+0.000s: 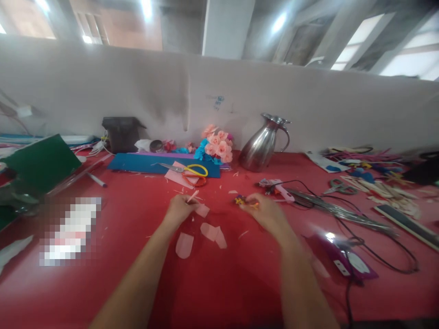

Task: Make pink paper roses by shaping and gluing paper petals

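My left hand (180, 210) is closed on a small rolled pink paper piece (193, 196), above the red table (219, 283). Pale pink paper pieces (184, 245) lie on the table below and between my hands. My right hand (265, 211) has its fingers pinched at a small purple and yellow item (240, 199), whose exact form is blurred. Beyond my left hand, scissors (195, 171) with yellow and orange handles rest on pink paper and a blue sheet (137, 165).
Pink and blue paper flowers (219, 146) and a steel jug (261, 144) stand at the back. A pink glue gun (283, 192), its cable, wires (343, 212) and grey-handled scissors (338, 187) lie right. A green sheet (44, 162) is at left.
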Action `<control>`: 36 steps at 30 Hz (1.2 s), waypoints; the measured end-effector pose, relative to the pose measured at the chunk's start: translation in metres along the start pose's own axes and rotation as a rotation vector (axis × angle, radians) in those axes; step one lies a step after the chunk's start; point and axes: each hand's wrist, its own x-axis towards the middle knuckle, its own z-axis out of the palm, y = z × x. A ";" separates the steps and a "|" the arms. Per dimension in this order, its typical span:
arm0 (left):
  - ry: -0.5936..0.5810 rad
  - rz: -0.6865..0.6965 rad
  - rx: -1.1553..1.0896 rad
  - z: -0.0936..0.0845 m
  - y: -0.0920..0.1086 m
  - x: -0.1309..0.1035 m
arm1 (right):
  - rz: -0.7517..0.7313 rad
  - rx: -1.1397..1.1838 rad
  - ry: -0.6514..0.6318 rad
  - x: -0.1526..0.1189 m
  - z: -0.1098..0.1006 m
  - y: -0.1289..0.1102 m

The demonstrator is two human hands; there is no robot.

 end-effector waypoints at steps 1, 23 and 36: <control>0.005 -0.004 -0.003 0.001 -0.001 0.000 | 0.041 -0.024 0.017 0.001 -0.003 0.014; -0.044 0.019 0.204 0.001 -0.003 0.014 | -0.005 0.623 -0.471 -0.017 -0.020 0.012; -0.074 0.038 0.251 0.001 -0.001 0.012 | -0.258 0.188 -0.353 -0.037 -0.002 -0.032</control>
